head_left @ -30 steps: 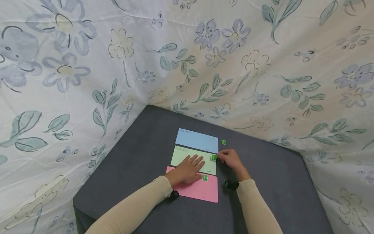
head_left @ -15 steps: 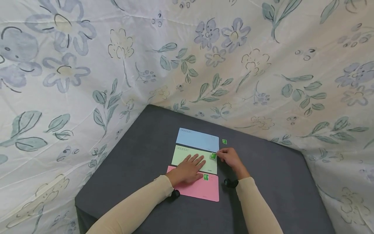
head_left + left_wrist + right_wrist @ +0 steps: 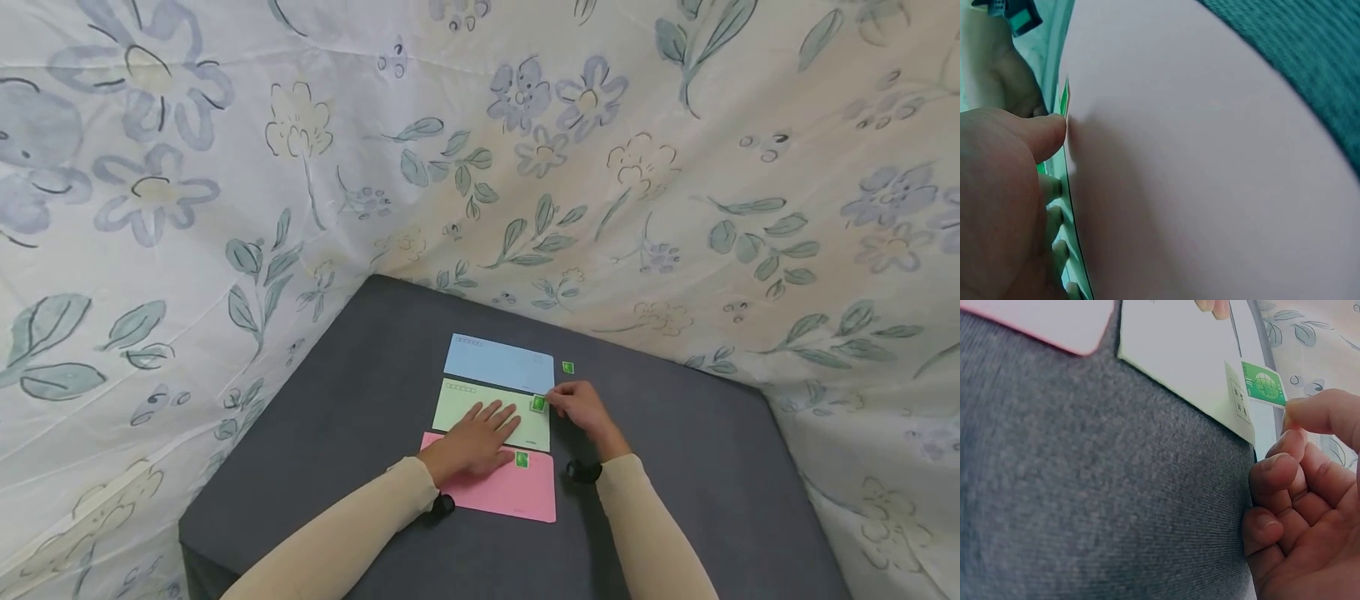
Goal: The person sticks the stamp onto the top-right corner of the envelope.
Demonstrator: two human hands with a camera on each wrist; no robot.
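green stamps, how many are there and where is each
3: one stamp on the pink envelope, another stamp pinched by the right hand over the green envelope, a third stamp on the table right of the blue envelope. The left hand could hide more.

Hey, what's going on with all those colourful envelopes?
Someone's right hand is pinching a green stamp by its edge, over the right end of the green envelope. The left hand lies with its fingers spread across the green envelope and the pink envelope. The pink one has another stamp on it. The blue envelope has none, but a third stamp lies beside it on the dark table.
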